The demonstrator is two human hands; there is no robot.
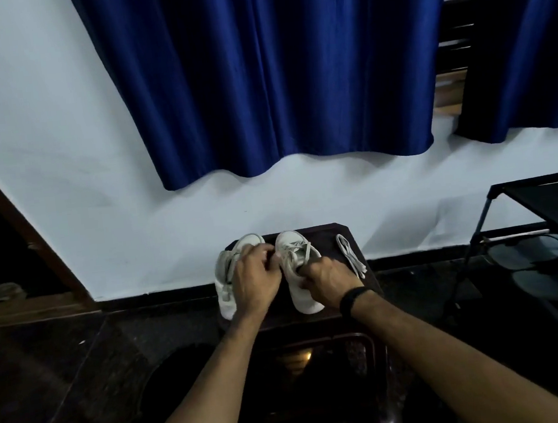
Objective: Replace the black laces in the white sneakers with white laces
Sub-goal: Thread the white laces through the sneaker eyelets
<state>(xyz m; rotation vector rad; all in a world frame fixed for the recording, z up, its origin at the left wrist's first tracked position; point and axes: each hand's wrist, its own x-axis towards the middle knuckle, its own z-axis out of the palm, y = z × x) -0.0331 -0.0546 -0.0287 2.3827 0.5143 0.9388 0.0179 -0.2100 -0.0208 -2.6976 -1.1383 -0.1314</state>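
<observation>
Hiding both sneakers' [296, 275] middles, L hand [255, 279] & R hand [331, 281]; grip unclear.

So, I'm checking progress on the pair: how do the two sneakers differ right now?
The right sneaker stands upright with a white lace threaded loosely across its eyelets; the left sneaker leans on its side, and no lace shows on it. The right hand holds the right sneaker at its opening, while the left hand lies over the left one. Both are white, on the same dark stool.
</observation>
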